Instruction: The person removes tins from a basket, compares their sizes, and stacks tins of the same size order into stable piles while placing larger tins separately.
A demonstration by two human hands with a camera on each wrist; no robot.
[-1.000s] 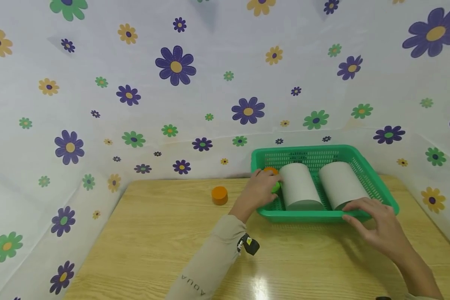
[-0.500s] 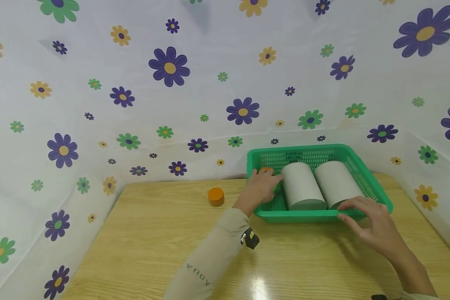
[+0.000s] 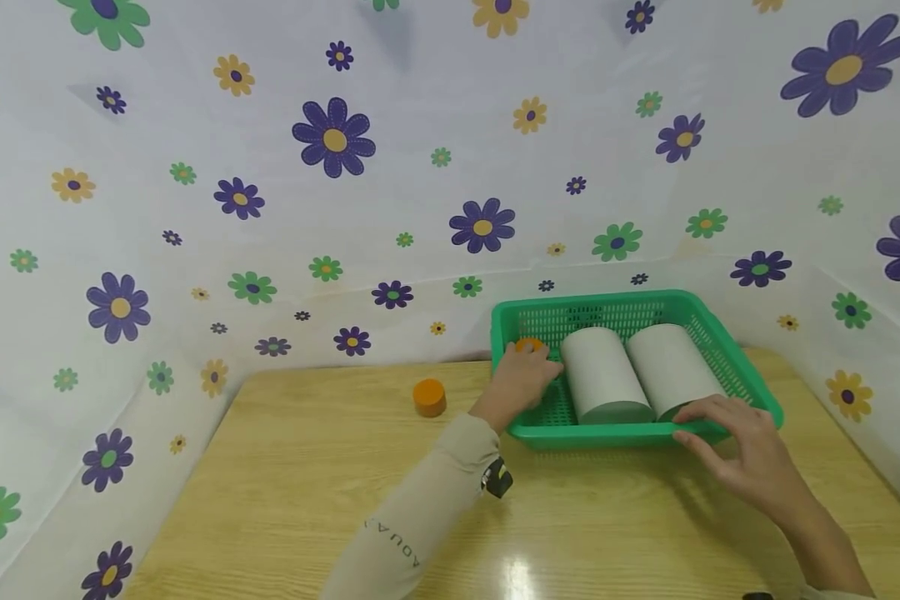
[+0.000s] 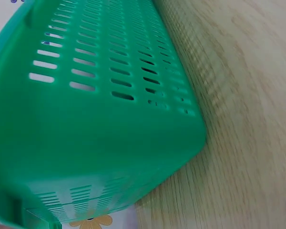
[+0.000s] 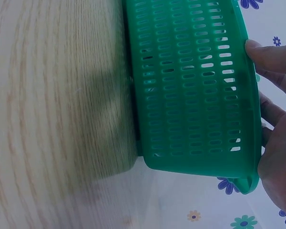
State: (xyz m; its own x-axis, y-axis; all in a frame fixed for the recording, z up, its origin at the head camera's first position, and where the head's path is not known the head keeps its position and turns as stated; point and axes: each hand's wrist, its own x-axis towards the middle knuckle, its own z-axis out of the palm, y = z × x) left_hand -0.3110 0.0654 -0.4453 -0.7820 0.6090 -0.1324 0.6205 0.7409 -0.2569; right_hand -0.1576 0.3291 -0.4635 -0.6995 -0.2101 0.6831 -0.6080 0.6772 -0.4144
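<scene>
A green plastic basket [image 3: 615,431] sits on a wooden counter [image 3: 307,467], a flower-printed sheet [image 3: 390,192] behind it. Two white cylinders lie inside: the nearer cylinder [image 3: 607,375] to the basket's left end, and the farther cylinder [image 3: 675,371] toward its right. Over the last second the gap between them has narrowed, and a bright green thing seen at the left hand [image 3: 521,379] has gone from sight beneath it. This seems to leave a little more working room at the basket's left end. The two hands are well apart. The left hand reaches in there, over an orange piece [image 3: 528,342] near the back, its fingers beside the nearer cylinder; whether it grips anything cannot be told. The right hand [image 3: 746,442] pinches the front rim near the basket's right corner, thumb outside and fingers behind, apparently steadying it. A short orange block [image 3: 430,397] stands on the counter, left of the basket, where it was. The left hand covers most of the orange piece, and the left wrist view shows mainly the basket's outer wall, not what the fingertips are doing.
</scene>
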